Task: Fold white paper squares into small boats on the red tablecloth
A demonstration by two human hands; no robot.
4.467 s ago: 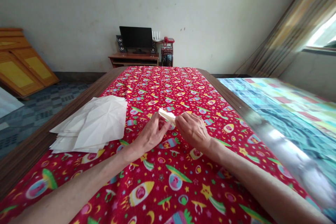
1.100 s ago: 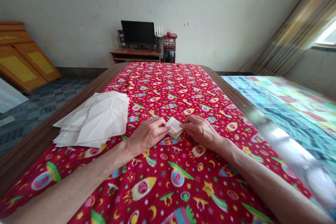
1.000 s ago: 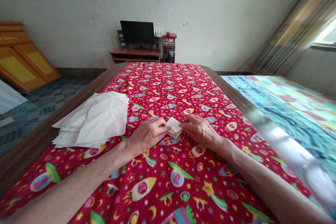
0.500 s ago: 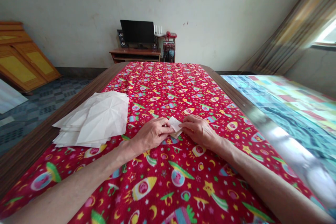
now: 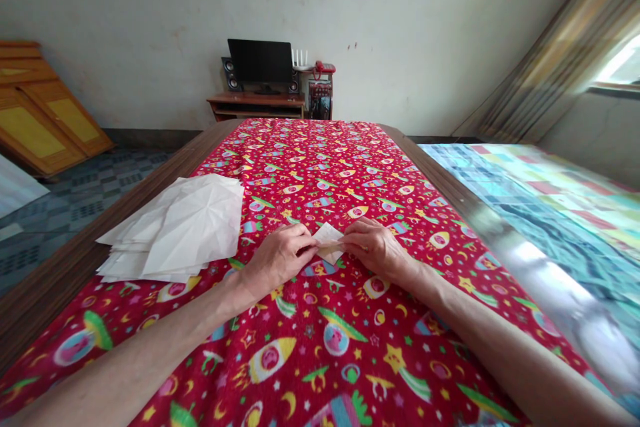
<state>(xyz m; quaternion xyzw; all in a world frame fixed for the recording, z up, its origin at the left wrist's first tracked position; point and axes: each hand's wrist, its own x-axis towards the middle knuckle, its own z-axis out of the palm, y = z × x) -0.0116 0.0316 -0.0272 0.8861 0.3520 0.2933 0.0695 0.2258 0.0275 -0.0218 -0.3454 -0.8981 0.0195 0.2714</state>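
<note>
A small folded white paper (image 5: 329, 234) lies diamond-wise on the red patterned cloth, between my two hands. My left hand (image 5: 285, 253) pinches its left corner between thumb and fingers. At the opposite corner my right hand (image 5: 373, 245) grips the paper the same way. A fold line or raised flap runs across the paper from one hand to the other. Left of my left hand, a stack of creased white paper sheets (image 5: 195, 223) lies spread on the cloth, its top sheet marked with folds radiating from the middle.
The red cloth (image 5: 320, 173) covers a long brown table (image 5: 165, 167). Beyond it stand a black monitor (image 5: 261, 61), speakers and a red telephone (image 5: 325, 67) against the wall. A bed (image 5: 540, 193) is at the right, a wooden cabinet (image 5: 47, 107) at the left.
My left hand has shifted slightly left, toward the paper's left corner. More of the paper's lower half now shows between my hands, with a crease across it.
</note>
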